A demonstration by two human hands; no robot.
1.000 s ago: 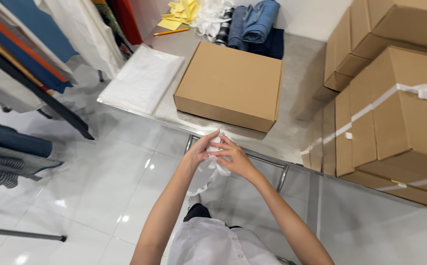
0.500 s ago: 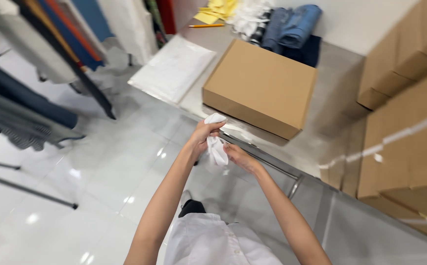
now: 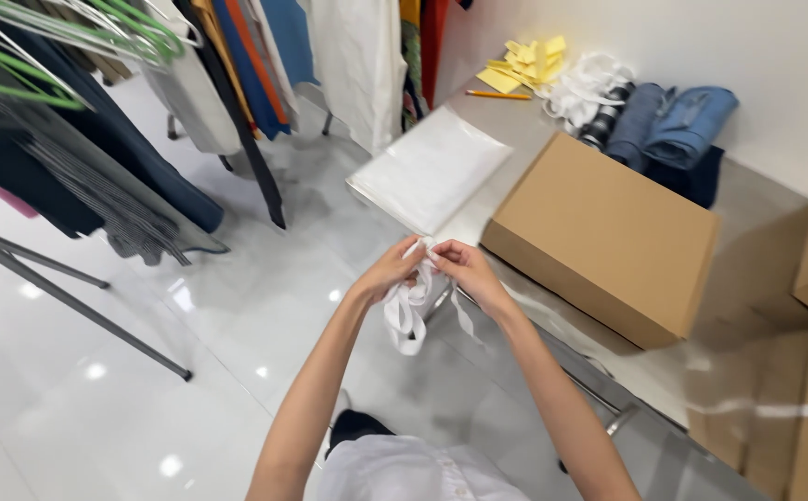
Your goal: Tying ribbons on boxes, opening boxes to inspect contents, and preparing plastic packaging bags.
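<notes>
My left hand (image 3: pixel 393 270) and right hand (image 3: pixel 465 269) both pinching a white plastic strip (image 3: pixel 406 311), held up off the floor, just beside the tabletop (image 3: pixel 552 116) edge, near the flat cardboard box (image 3: pixel 603 237)

Cloth, card, steel and glossy tile

The white strip (image 3: pixel 407 311) looks like thin, limp plastic or ribbon; the box (image 3: pixel 608 232) is matt brown cardboard, the table (image 3: pixel 747 199) brushed metal, the floor (image 3: pixel 97 371) glossy white tile.
</notes>
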